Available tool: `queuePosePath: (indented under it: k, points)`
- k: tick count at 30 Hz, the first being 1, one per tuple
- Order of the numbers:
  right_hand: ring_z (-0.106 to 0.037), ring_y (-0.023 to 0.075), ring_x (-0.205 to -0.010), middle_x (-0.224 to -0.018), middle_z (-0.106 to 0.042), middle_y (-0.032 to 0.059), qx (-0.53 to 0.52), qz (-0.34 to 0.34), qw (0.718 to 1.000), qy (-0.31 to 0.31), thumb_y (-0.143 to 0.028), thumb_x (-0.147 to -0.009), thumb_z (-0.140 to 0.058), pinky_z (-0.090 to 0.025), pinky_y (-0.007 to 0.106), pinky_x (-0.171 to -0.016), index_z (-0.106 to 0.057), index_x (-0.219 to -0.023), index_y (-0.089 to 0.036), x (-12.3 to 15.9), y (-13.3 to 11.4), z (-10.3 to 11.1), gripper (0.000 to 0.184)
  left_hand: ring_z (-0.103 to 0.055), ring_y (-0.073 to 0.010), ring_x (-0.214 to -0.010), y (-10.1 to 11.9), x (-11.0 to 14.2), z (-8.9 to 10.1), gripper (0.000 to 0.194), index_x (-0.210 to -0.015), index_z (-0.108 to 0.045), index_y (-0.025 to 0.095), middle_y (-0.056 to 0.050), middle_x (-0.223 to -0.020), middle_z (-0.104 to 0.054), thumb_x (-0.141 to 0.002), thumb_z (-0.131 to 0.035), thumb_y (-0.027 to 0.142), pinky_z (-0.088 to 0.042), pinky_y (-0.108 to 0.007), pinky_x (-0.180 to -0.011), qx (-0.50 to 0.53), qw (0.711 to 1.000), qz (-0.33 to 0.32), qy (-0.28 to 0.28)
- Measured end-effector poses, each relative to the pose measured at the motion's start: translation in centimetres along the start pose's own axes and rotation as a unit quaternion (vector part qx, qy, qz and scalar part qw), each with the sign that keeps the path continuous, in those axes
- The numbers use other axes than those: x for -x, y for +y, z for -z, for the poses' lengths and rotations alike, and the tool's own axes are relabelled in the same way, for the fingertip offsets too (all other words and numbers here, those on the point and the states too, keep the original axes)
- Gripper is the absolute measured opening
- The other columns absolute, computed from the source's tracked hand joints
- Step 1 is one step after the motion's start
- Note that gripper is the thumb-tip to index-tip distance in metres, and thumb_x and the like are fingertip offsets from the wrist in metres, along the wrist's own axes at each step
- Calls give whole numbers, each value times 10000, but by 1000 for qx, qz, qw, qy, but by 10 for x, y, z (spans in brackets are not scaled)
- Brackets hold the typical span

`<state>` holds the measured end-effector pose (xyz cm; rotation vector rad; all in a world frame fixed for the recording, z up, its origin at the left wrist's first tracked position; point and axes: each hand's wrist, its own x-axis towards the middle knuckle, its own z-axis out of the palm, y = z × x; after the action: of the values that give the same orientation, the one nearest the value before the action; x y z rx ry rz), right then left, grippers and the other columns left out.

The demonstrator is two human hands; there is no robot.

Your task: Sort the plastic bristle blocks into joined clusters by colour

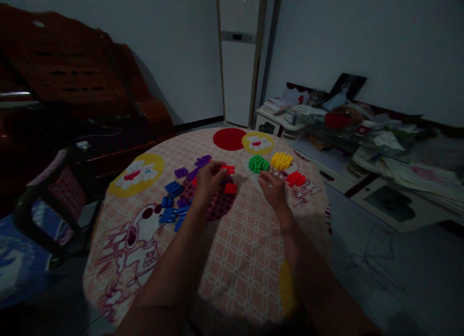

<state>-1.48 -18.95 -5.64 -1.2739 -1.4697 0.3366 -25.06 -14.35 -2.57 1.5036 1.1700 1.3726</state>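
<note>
While the left hand [209, 180] pinches a red piece [228, 168] at centre frame, prongs jutting rightward, the right hand [274, 188] sits right of centre, fingertips nearly together beside the green pile [258, 164]; in this dimness, I cannot tell whether they hold anything. A nudge could scatter that pile; a loose pinch could drop the red piece onto the red block [230, 188] below.
</note>
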Motion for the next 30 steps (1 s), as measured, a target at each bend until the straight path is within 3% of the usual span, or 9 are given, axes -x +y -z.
queuePosePath:
  k: [3,5,8,11,14,16,18,22,30]
  points:
    - [-714,214,-809,-888,-773,42,-103,-61,992,-31,-436,-769,-716,-595,363,-804,-767,-958,-237,0,-1,-2,279,-682,-177,-684,-4,16,-42,400,-969,-679,149,-52,-802,-732,-724,-728,462,-564,-302,-668,45,995,40,-76]
    - [-685,184,-683,-771,-744,12,-162,-111,979,-56,-446,-722,-752,-590,319,-675,-767,-911,-232,0,-1,-3,286,-694,-175,-699,-8,25,-58,396,-965,-673,150,-58,-827,-740,-733,-721,467,-573,-302,-682,58,992,47,-103]
    - [-617,143,-539,-643,-683,-15,-221,-163,956,-102,-454,-675,-775,-531,264,-529,-759,-852,-207,0,-2,-7,304,-707,-177,-718,-11,31,-65,370,-953,-666,149,-64,-852,-746,-738,-719,445,-588,-309,-709,70,988,52,-124]
    - [-592,133,-506,-610,-657,-18,-224,-171,953,-109,-449,-651,-760,-491,246,-494,-748,-811,-189,-4,-3,-1,305,-710,-178,-715,-13,33,-66,386,-1014,-677,145,-64,-848,-749,-759,-710,433,-592,-310,-713,72,985,59,-143]
    - [-597,144,-534,-645,-669,-5,-147,-162,975,-22,-414,-691,-679,-474,250,-510,-744,-836,-175,-11,2,28,287,-710,-177,-707,-17,32,-65,430,-1103,-682,147,-51,-812,-745,-782,-701,431,-591,-303,-707,67,984,60,-153]
    - [-616,163,-590,-676,-683,10,-38,-148,984,91,-379,-732,-607,-464,257,-542,-740,-835,-171,-15,10,57,267,-707,-174,-703,-21,30,-63,419,-1101,-693,149,-45,-797,-741,-782,-702,421,-587,-292,-696,55,986,59,-145]
    - [-629,188,-645,-668,-687,28,100,-144,969,174,-318,-735,-577,-468,278,-601,-731,-767,-173,-17,20,86,214,-701,-173,-692,-26,28,-61,393,-1065,-708,148,-44,-783,-739,-773,-703,411,-580,-285,-677,41,989,62,-131]
    - [-629,224,-655,-674,-714,87,280,-178,924,189,-235,-706,-567,-459,318,-662,-727,-667,-193,-14,39,112,170,-698,-179,-680,-31,22,-54,367,-1027,-725,141,-57,-799,-755,-759,-704,391,-565,-285,-649,23,991,69,-114]
    - [-647,241,-720,-816,-753,155,375,-169,903,124,-249,-811,-550,-431,331,-696,-782,-839,-165,-10,46,89,249,-696,-186,-695,-29,22,-49,239,-983,-747,162,-53,-813,-766,-788,-686,285,-538,-273,-637,-44,990,67,-115]
